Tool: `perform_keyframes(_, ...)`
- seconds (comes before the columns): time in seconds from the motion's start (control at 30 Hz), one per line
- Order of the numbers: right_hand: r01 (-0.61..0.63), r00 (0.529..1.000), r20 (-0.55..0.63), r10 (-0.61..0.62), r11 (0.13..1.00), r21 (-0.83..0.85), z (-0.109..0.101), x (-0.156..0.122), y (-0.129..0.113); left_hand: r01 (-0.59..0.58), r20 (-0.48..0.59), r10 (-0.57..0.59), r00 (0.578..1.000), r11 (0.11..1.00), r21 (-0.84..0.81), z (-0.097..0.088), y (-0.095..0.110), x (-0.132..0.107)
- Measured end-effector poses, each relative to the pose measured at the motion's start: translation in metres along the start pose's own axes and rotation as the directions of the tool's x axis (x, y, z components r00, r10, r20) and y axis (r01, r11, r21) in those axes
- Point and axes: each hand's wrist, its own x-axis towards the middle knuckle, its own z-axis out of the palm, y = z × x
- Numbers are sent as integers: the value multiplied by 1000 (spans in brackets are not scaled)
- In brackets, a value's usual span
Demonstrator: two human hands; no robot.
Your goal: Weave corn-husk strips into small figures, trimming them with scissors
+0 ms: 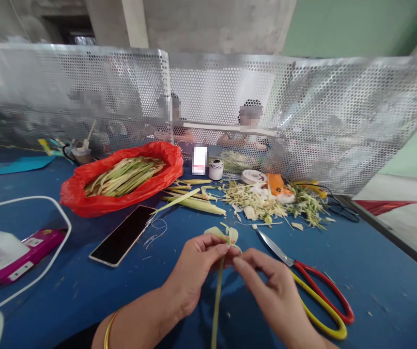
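From my remote seat I see the left hand [199, 264] pinching a petalled husk piece [233, 235] between thumb and fingers, just left of the tip of the scissors [276, 248]. The right hand [271, 281] is drawn in close, thumb and forefinger curled together; I cannot tell whether a strand is caught between them. If the left pinch slackens, I judge the petals could splay or twist out of place, being thin and held only at their base; a hard tug from the right could split the fibre. The long strip [217, 300] hanging beneath the left hand could snag against a forearm, and the right hand, overlapping the scissors' yellow handle in my view, might knock them. The petals fan away from the wearer, one leaning left, while the long axis follows that strip back toward the wearer, its near end slanting a little left; fingers hide whether strip and petals are joined. Farther out, a heap of husk scraps [254, 196] lies beyond the scissors' tip, a smartphone [124, 236] well to their left, and a red plastic bag [84, 201] of strips beyond and left of them.
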Motion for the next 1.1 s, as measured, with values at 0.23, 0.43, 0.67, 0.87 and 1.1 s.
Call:
perform_keyframes(0.23, -262, 965, 91, 246, 893, 366, -9, 11, 1, 54, 98, -68, 993, 989, 136, 3, -1, -5)
perform_keyframes(0.43, -279, 957, 89, 275, 799, 532, 0, 7, 5, 124, 31, -133, 991, 972, 198, 3, -6, -4)
perform_keyframes(0.67, -287, 955, 108, 276, 771, 569, 2, 7, 5, 165, 42, -175, 984, 970, 180, 4, -4, -4)
perform_keyframes(0.87, -248, 967, 52, 250, 866, 434, 2, 11, 11, 203, 29, -212, 977, 962, 181, 4, -4, -3)
perform_keyframes(1.1, 79, 964, -227, -141, 962, -261, -30, 28, 9, 189, 63, -203, 977, 965, 180, 2, -5, -3)
